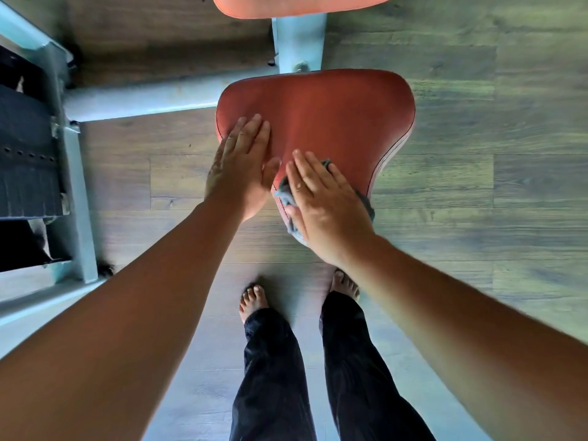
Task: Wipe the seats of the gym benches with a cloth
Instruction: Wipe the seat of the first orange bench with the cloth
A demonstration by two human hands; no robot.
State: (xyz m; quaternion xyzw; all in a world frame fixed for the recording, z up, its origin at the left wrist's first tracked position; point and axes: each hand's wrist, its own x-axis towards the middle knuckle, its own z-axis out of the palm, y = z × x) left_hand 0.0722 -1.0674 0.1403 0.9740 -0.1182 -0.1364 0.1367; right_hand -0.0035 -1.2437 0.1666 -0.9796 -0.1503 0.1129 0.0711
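Grey soft cloth [288, 198]: bunched at red padded seat's [334, 113] near edge, under flat right hand [324, 202]; probably light, limp. Left hand [241, 160] flat, fingers straight, at left edge.

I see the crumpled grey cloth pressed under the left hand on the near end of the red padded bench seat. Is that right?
Wrong hand. The head view shows the crumpled grey cloth pressed under the right hand on the near end of the red padded bench seat; the left hand lies bare on the seat.
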